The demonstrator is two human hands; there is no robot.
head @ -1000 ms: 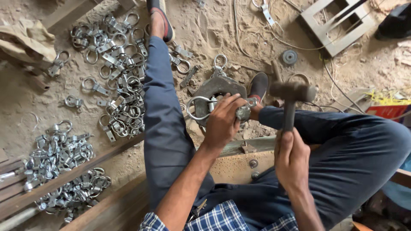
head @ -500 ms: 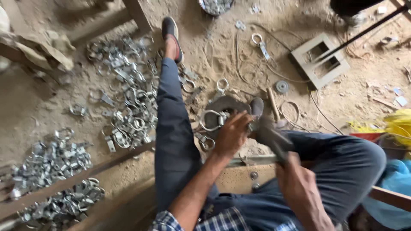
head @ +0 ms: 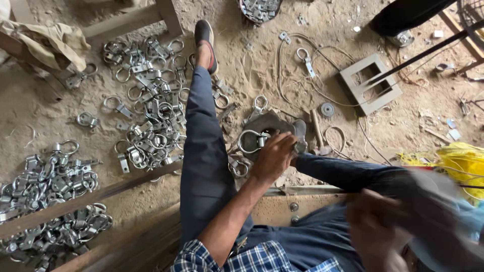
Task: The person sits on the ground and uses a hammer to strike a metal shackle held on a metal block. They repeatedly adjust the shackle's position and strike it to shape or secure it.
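The left hand is closed on a metal ring fitting resting on a dark block on the sandy floor; the right hand is blurred, grip indeterminate.

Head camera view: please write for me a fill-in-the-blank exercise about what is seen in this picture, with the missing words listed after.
1. The left hand presses a metal ring fitting onto a flat ____ block.
2. The right hand at the lower right is too ____ to show what it holds.
3. Heaps of ring fittings lie on the ____ side of the outstretched leg.
4. The ground under everything is ____.

Missing words: metal; blurred; left; sandy
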